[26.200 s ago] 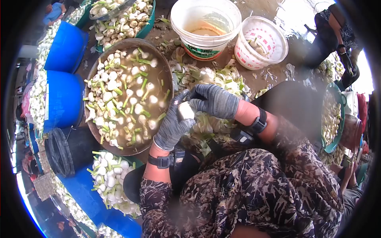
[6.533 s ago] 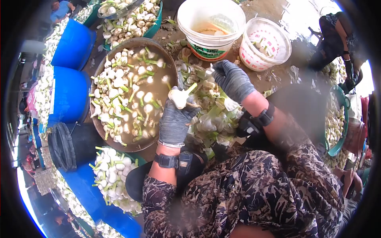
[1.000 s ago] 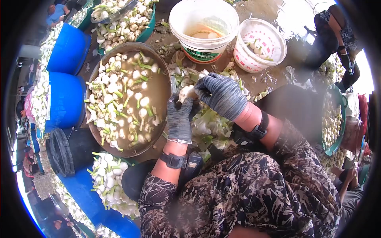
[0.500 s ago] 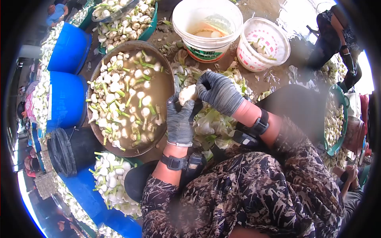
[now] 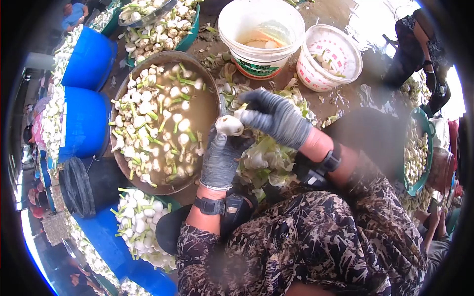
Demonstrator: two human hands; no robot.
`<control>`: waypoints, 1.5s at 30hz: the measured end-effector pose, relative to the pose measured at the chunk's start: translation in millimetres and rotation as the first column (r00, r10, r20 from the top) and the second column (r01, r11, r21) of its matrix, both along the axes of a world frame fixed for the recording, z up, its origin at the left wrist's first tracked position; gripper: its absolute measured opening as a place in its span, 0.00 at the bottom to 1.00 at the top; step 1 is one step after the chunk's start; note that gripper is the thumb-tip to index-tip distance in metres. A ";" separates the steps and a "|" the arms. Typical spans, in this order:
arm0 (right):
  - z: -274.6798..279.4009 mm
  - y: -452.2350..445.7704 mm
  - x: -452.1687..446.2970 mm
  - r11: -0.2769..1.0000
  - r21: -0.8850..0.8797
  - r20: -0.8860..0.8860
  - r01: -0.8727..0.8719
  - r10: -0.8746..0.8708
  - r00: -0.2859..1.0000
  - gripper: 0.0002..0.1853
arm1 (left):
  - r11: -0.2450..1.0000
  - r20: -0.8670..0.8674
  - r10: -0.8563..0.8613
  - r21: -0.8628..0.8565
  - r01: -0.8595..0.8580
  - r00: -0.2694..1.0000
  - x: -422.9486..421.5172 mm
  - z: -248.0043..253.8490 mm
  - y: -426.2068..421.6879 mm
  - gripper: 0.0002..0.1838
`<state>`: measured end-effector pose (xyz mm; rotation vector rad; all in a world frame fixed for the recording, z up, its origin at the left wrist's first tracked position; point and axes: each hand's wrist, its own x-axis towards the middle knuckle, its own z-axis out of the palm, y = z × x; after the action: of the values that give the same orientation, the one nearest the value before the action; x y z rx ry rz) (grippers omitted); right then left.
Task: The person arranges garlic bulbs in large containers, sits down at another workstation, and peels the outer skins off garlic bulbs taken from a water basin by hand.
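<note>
A white garlic bulb is held in the fingertips of my left hand, in a grey knit glove, just right of the wide basin's rim. My right hand, gloved alike and slightly blurred, is beside the bulb with thumb and fingers apart. A pale scrap shows near its fingertips; I cannot tell whether it touches them. Below both hands lies a heap of stripped garlic skins and leaves. The round basin to the left holds murky water and many garlic bulbs with green stem stubs.
A white bucket with some liquid and a smaller white bucket with a few bulbs stand ahead. At left are blue tubs, a black bucket and a pile of clean bulbs. Another person's legs show at right.
My right hand has drawn slightly away from the bulb and its fingers have spread. The bulb, in my left hand, has turned and now shows more plainly.
</note>
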<state>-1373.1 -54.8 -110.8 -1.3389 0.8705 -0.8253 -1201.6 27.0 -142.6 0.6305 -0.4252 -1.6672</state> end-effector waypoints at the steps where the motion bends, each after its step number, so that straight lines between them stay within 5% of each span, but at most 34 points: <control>1: -2.4 8.5 7.2 0.997 0.039 0.104 -0.062 0.058 0.993 0.13 | 1.000 0.069 -0.001 -0.001 0.001 0.998 -4.9 1.5 -2.3 0.28; 4: -1.1 8.0 10.3 0.981 -0.194 -0.205 -0.021 -0.019 0.979 0.06 | 0.997 0.242 -0.045 -0.050 0.059 0.969 -7.1 2.1 -5.4 0.27; 6: -24.9 -3.6 7.7 0.993 -0.029 -0.018 0.117 -0.117 0.993 0.06 | 0.999 0.370 -0.004 0.033 -0.010 0.929 -0.7 -3.9 0.7 0.21; 7: -40.0 -19.5 -0.1 0.943 -0.272 -0.185 0.192 -0.247 0.951 0.07 | 1.000 0.241 -0.018 -0.003 0.019 0.970 11.7 -27.9 3.4 0.17; 10: -18.1 -34.1 -14.1 0.962 0.101 -0.149 0.254 -0.238 0.960 0.08 | 1.000 0.129 -0.001 -0.015 0.003 0.992 4.4 -11.8 0.8 0.18; 12: -14.5 -19.6 -1.9 0.991 0.059 -0.134 0.119 -0.110 0.985 0.08 | 0.997 0.224 0.050 0.053 -0.064 0.973 -7.3 -2.3 -1.1 0.21; 14: -25.6 -7.8 6.5 0.975 -0.216 -0.320 -0.053 -0.019 0.947 0.08 | 0.977 0.165 0.077 0.186 -0.107 0.983 -9.2 -8.6 -5.9 0.23; 19: -14.5 2.5 7.7 0.960 -0.082 -0.272 -0.269 0.238 0.932 0.08 | 0.948 0.011 -0.078 0.311 0.071 0.997 15.5 -36.8 -15.8 0.25; 21: -9.8 3.5 6.5 0.961 -0.039 -0.218 -0.275 0.260 0.941 0.09 | 0.996 0.697 -0.015 -0.051 0.070 0.717 15.6 -35.8 -15.3 0.25; 24: -9.7 -4.1 -2.9 0.957 0.188 -0.007 -0.222 0.228 0.974 0.10 | 0.988 0.897 0.086 -0.132 0.077 0.433 17.5 -23.7 -3.8 0.20; 26: -14.5 -29.1 -18.4 0.910 0.412 0.104 0.039 -0.090 0.990 0.10 | 0.996 0.579 0.028 0.052 -0.071 0.815 21.7 -15.5 -6.4 0.18; 27: -32.8 -45.7 -31.1 0.987 0.086 -0.092 0.132 -0.124 0.988 0.11 | 0.960 0.394 0.073 0.222 -0.172 0.916 15.2 -0.4 -10.1 0.19; 28: -49.0 -55.3 -39.5 0.954 -0.258 -0.262 0.153 -0.222 0.939 0.11 | 0.961 0.395 0.068 0.220 -0.166 0.916 17.3 -1.3 -10.2 0.19; 29: -31.8 -49.6 -39.1 0.912 -0.393 -0.440 0.118 -0.299 0.847 0.14 | 0.967 0.284 0.039 0.233 -0.108 0.958 22.7 -4.7 -8.9 0.20; 30: -13.0 -41.3 -35.9 0.688 -0.724 -0.509 -0.050 -0.485 0.711 0.14 | 0.970 0.167 0.012 0.239 -0.053 0.986 28.1 -9.7 -8.4 0.21; 32: 0.8 -24.4 -21.8 0.577 -0.805 -0.413 -0.137 -0.380 0.828 0.13 | 0.977 0.153 -0.038 0.215 0.004 0.987 32.1 -17.1 -7.6 0.24; 34: 2.5 -3.0 -8.6 0.697 -0.689 -0.353 -0.198 -0.085 0.932 0.10 | 0.970 0.170 -0.062 0.244 0.019 0.984 23.1 -17.6 -8.6 0.27; 36: 3.1 10.5 -1.2 0.721 -0.629 -0.404 -0.291 0.018 0.915 0.09 | 0.954 0.160 -0.023 0.300 -0.026 0.987 14.6 -20.8 -12.5 0.30; 45: 5.1 30.4 5.9 0.799 -0.546 -0.400 -0.252 0.016 0.916 0.07 | 0.942 0.205 -0.070 0.335 -0.003 0.976 13.8 -20.4 -13.1 0.37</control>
<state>-1367.2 -24.4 -105.7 -2.1473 0.8241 -0.7612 -1187.7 13.8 -163.0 1.0669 -0.3080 -1.7260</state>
